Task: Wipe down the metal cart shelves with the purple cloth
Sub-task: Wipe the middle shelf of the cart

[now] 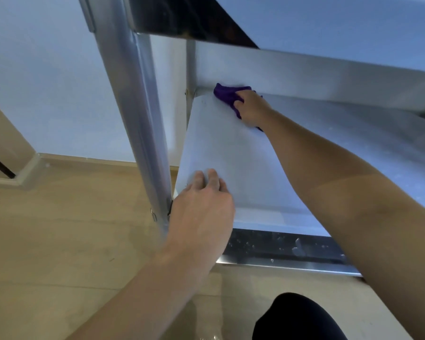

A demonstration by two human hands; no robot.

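Note:
The lower shelf (231, 153) of the metal cart fills the middle of the view, pale and reflective. My right hand (252, 107) reaches to its far left corner and presses the bunched purple cloth (227, 94) flat against the shelf, just below the upper shelf's underside (304, 69). Part of the cloth is hidden under my palm. My left hand (203, 204) rests on the shelf's near left corner beside the cart's upright post (138, 114), fingers curled over the edge, holding no cloth.
The shelf's front lip (287, 251) is dark and spotted with droplets. A light wall (47, 82) stands behind the cart, with a beige baseboard (59, 160) and a tan tiled floor (59, 253). A dark knee (302, 317) shows at the bottom.

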